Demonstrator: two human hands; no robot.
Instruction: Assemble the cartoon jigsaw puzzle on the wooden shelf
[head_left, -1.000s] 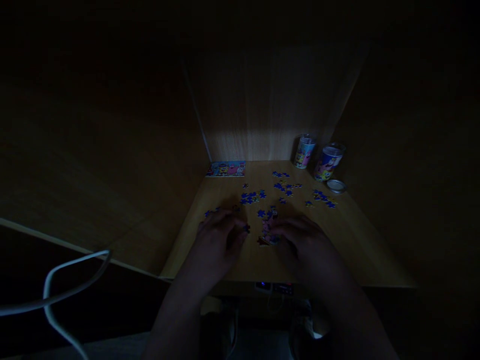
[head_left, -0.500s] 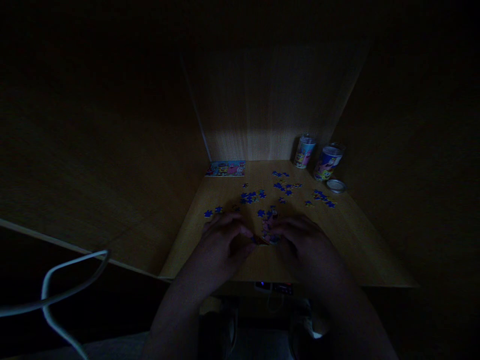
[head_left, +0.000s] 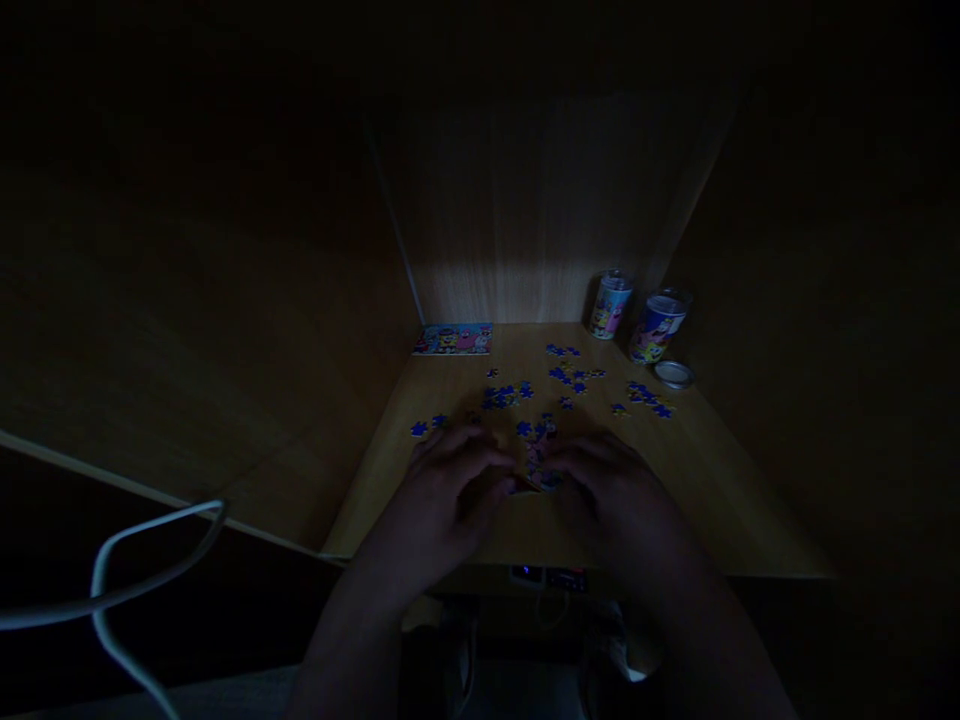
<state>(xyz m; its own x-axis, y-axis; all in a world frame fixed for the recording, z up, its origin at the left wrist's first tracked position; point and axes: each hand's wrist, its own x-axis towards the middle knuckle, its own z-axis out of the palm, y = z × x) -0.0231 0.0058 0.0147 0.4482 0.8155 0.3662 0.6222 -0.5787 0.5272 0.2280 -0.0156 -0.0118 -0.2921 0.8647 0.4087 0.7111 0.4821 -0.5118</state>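
Between my hands lies a small joined section of jigsaw puzzle point(head_left: 537, 460), pink and blue, on the wooden desk. My left hand point(head_left: 454, 490) is closed in a pinch on a puzzle piece point(head_left: 525, 487), which tilts against the lower left of the section. On the other side, my right hand point(head_left: 611, 485) has its fingertips closed at the right edge of the joined puzzle section; its thumb is mostly hidden. A loose blue piece point(head_left: 523, 428) sits just above the section. Dim light hides fine detail.
Loose puzzle pieces lie in groups, such as a blue cluster point(head_left: 504, 395) and another at right point(head_left: 649, 396). A picture card point(head_left: 454, 340) rests at the back left. Two printed cans point(head_left: 611, 305) and a round lid point(head_left: 673, 375) stand back right. A white cable point(head_left: 97, 590) loops at left.
The left fingers have closed down a little over the tilted piece, covering more of it. The right hand holds nearly the same place. The whole view has shifted slightly.
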